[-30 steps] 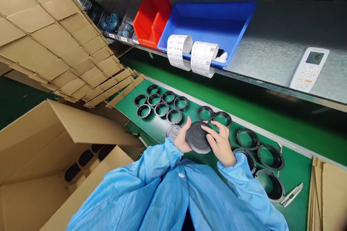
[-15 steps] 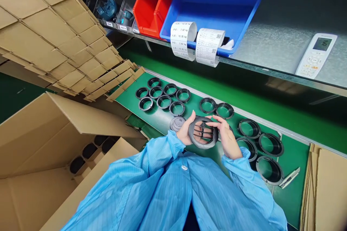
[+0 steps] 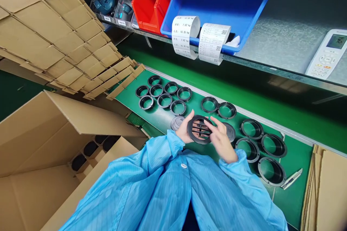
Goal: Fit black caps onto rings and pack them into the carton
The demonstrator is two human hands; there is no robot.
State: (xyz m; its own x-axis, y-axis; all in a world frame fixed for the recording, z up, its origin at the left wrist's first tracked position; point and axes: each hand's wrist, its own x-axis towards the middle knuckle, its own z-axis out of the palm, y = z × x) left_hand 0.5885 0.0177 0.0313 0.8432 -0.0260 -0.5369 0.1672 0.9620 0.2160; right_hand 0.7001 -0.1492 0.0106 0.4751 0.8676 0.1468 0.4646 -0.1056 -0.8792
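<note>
My left hand (image 3: 184, 132) grips a round black air vent (image 3: 200, 132) by its left side, with the thumb along the rim. Crossed slats show inside the vent's ring. On the vent's right side is my right hand (image 3: 222, 142), its index finger at the slats and the other fingers bent; part of its grip is hidden. A grey louvred disc (image 3: 177, 122) lies just beyond my left hand, and a second grey disc (image 3: 230, 132) is partly behind my right hand. Several black rings (image 3: 146, 103) stand on the green bench (image 3: 294, 155).
An open carton (image 3: 92, 115) with black round parts is at the left, below stacked cardboard dividers (image 3: 59, 39). The shelf above holds a red bin (image 3: 151, 3), a blue tray (image 3: 217, 1), label rolls (image 3: 184, 38) and a remote control (image 3: 328, 56). A utility knife (image 3: 292, 178) lies at right.
The vent has turned slightly in my left hand and sits a little further left. My right hand has shifted left, its index finger now at the slats, uncovering more of the right grey disc.
</note>
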